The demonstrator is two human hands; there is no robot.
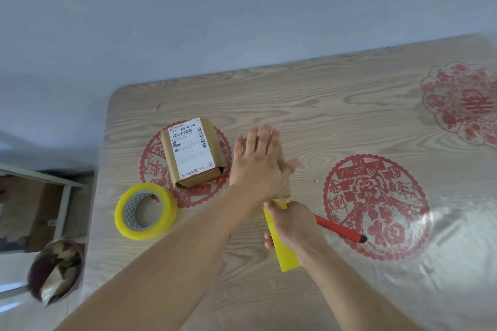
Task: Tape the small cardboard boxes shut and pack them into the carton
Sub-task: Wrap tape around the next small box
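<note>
A small brown cardboard box (283, 161) lies mid-table, mostly hidden under my left hand (258, 161), which presses flat on its top with straight fingers. My right hand (291, 226) grips a strip of yellow tape (286, 252) that runs from the box's near end toward me. A second small box (195, 154) with a white shipping label lies to the left. A roll of yellow tape (145, 213) stands in front of it. A red cutter (340, 228) lies just right of my right hand.
The wooden table (322, 105) bears red paper-cut patterns under a clear cover. Off its left edge, on the floor, stand a dark bin (55, 271) with scraps and a brown carton (24, 209) behind a white frame.
</note>
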